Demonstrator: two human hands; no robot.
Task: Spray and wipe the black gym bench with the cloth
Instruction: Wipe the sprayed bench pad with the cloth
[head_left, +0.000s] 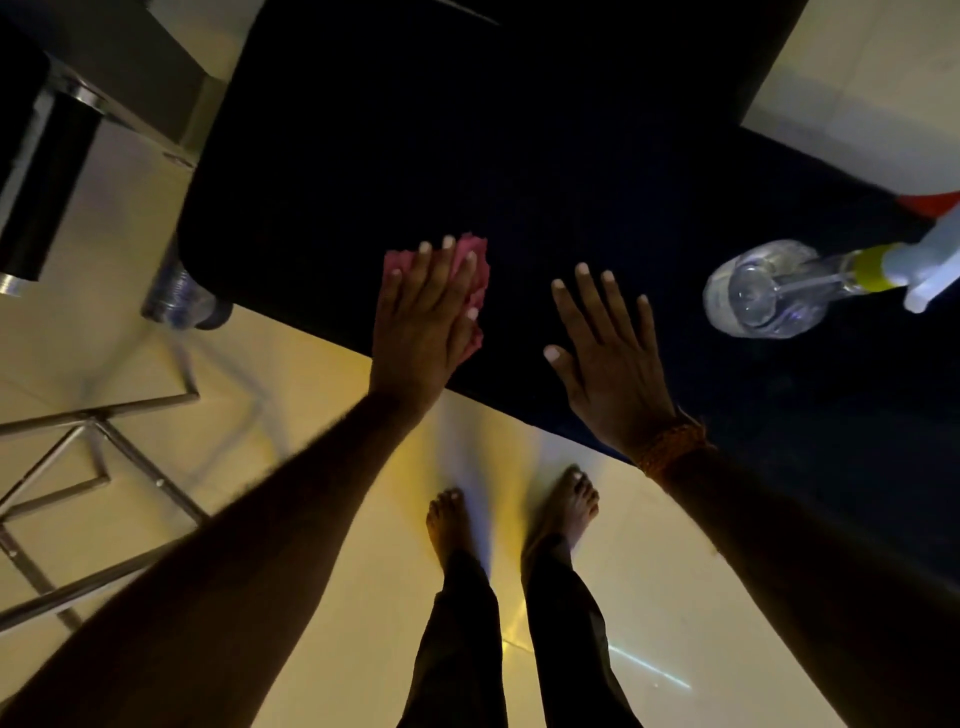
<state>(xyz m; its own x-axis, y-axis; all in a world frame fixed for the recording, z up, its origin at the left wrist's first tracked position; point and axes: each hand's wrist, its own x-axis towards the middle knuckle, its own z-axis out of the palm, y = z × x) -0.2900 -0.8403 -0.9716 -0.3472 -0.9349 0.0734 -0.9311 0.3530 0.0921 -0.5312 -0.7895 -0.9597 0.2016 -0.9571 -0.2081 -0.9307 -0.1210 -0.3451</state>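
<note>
The black bench (519, 156) fills the top and middle of the view, running from the upper left down to the right. Its top is dark and flat, and it is too dim to tell if it is wet.

A pink cloth (470, 280) lies on the bench near the front edge. The left hand (426, 317) is spread flat on top of it, fingers out, pressing it down. A flat hand like that pushes the whole cloth onto the bench, so it looks like the wiping part of the job.

The right hand (608, 353) is just beside it, also flat and spread, with nothing in it. It seems to lean on the bench to keep the person steady. There is an orange band (672, 441) at that wrist.

Off to the right, well apart from the hands, a clear spray bottle (763, 291) is on the bench. It has a yellow collar and a white trigger top. You can see the thin tube inside. It looks almost empty, but I cannot tell for sure how much is left. It is likely put there so both hands are free.

Below the bench is a shiny floor (311, 519) with the person's bare feet (452, 525) on it. Metal bars (104, 457) are on the left.
</note>
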